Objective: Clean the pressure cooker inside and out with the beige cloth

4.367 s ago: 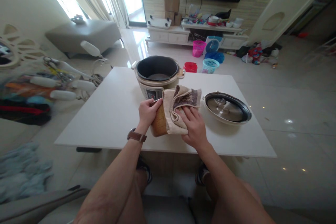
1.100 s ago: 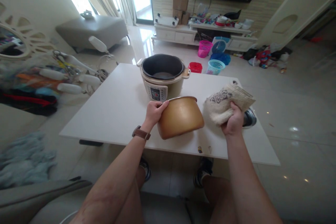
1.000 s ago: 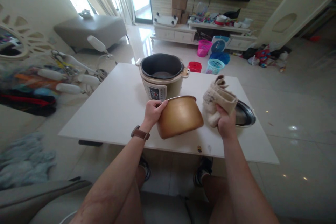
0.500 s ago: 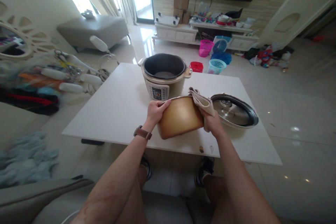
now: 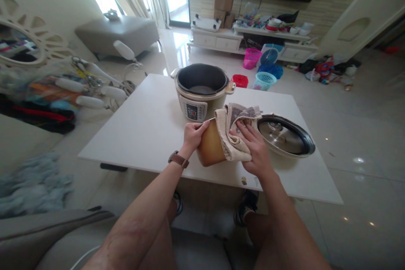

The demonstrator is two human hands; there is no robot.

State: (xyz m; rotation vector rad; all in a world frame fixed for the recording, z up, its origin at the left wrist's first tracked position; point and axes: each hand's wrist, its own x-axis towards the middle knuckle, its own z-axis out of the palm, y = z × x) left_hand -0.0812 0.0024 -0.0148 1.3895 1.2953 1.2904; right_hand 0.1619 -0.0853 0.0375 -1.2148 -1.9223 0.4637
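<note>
"By the worktop's near edge, where's your gold pot?"

"Gripped by its rim in my left hand. My right hand lies flat on the cloth."

"What's new?"

"Before, the cloth was at the pot's edge; now it covers more."

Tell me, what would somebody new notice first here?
Probably the round golden metal pot in the left hand, with the right hand pressing a folded beige-brown cloth against it. Beyond stands an open, round cream cooker; to the right lies a round lid, its shiny metal inside up.
</note>
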